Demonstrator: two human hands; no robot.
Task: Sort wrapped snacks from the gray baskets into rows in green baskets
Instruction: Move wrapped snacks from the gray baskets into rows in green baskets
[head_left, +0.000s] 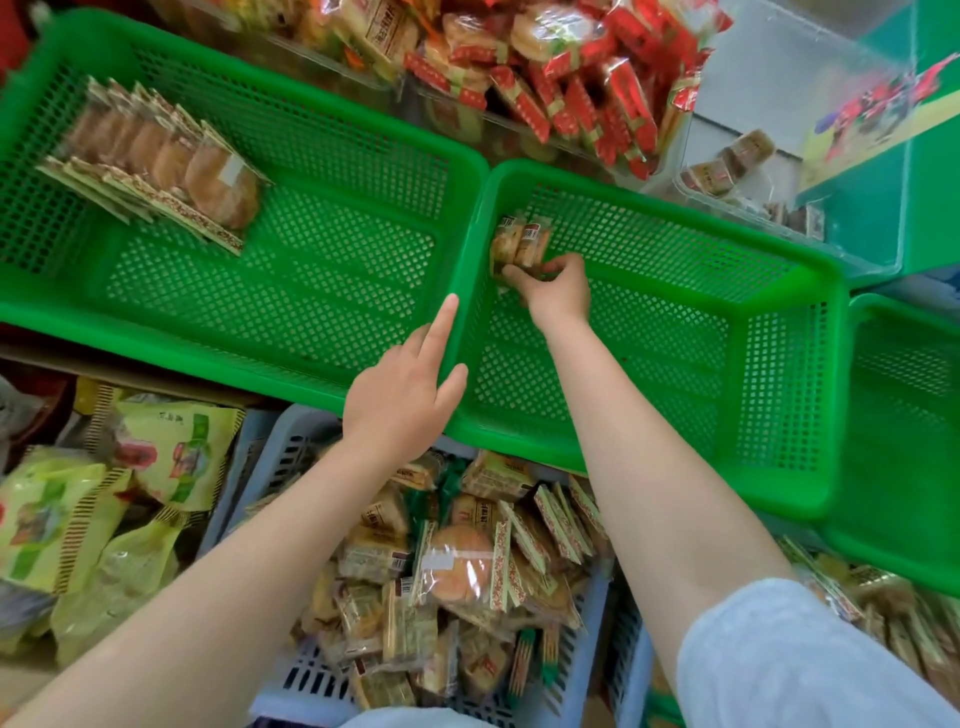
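Wrapped snacks (521, 244): two small clear packets, upright at 11 o'clock inside middle green basket (779, 322), pinched by right hand (556, 293) fingers. Left hand (402, 395): fingers spread, on the rim. Green baskets: three. Gray basket (311, 670), 6 o'clock, full.

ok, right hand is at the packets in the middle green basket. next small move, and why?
Probably release and pull back toward the gray basket for more. The right hand is already pinching the small packets upright against the far-left corner of the middle green basket, while the left hand steadies its rim.
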